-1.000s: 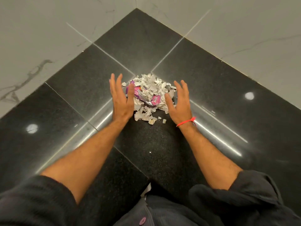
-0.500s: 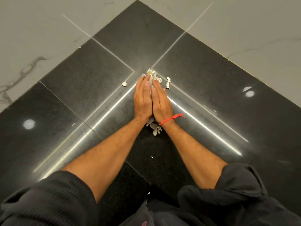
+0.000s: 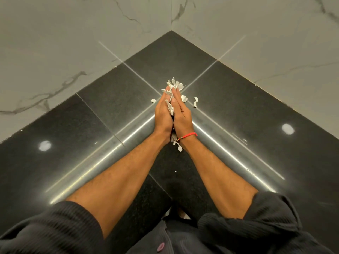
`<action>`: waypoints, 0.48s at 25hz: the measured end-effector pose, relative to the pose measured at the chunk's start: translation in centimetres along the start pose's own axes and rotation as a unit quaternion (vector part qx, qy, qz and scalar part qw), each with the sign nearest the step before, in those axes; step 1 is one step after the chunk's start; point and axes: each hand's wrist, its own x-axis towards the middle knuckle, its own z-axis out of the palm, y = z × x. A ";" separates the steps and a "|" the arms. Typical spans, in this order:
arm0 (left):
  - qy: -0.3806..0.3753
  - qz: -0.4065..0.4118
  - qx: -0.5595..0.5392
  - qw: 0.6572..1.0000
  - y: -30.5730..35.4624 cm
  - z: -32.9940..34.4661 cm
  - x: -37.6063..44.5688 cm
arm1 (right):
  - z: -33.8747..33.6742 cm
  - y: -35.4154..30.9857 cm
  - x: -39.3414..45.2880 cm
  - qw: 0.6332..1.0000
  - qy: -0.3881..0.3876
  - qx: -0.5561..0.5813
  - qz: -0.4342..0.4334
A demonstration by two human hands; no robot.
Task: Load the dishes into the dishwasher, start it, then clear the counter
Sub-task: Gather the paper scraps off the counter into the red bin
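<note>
A bundle of torn white paper scraps [image 3: 175,85] is squeezed between my two palms in the corner of the black granite counter [image 3: 110,99]. My left hand [image 3: 162,115] and my right hand [image 3: 183,116] press flat against each other with straight fingers. Scraps stick out past the fingertips, between the thumbs and below the wrists [image 3: 178,146]. My right wrist wears a red thread. One loose scrap [image 3: 153,100] lies on the counter left of my fingers. Two more loose scraps [image 3: 196,103] lie to the right.
Grey marble walls [image 3: 55,43] meet in a corner right behind the hands. A tiny white fleck [image 3: 175,171] lies on the counter between my forearms. Ceiling lights glare off the polished stone. My dark sleeves are pushed up at the frame's bottom.
My hands, spread on either side of the scrap pile a second ago, came together and pressed the pile between the palms. The pressed hands now tilt up a little, showing more scraps.
</note>
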 end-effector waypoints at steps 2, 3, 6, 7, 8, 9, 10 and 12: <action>0.002 0.014 -0.011 1.000 1.5 -0.7 -1.7 | 1.2 -0.8 -1.5 1.000 -0.021 0.001 -0.014; 0.007 0.023 -0.011 1.000 2.2 -1.4 -2.6 | 2.0 -1.1 -2.3 0.999 -0.031 -0.002 -0.020; 0.040 0.062 -0.008 0.997 3.8 -3.9 -5.9 | 4.7 -1.5 -5.1 0.997 -0.068 -0.004 -0.028; 0.059 0.065 -0.009 0.996 4.2 -5.1 -6.8 | 5.8 -1.4 -6.1 0.996 -0.081 -0.002 -0.025; 0.075 0.067 -0.016 0.995 4.6 -6.4 -7.9 | 7.0 -1.3 -7.4 0.995 -0.098 0.001 -0.020; 0.087 0.069 -0.026 0.993 5.0 -7.7 -9.1 | 8.2 -1.2 -8.7 0.993 -0.118 0.006 -0.013; 0.100 0.073 -0.033 0.992 5.5 -9.5 -10.6 | 9.7 -0.9 -10.3 0.990 -0.143 0.008 -0.006; 0.129 0.087 -0.039 0.987 6.0 -12.9 -13.4 | 12.5 -0.4 -13.6 0.983 -0.183 0.015 0.006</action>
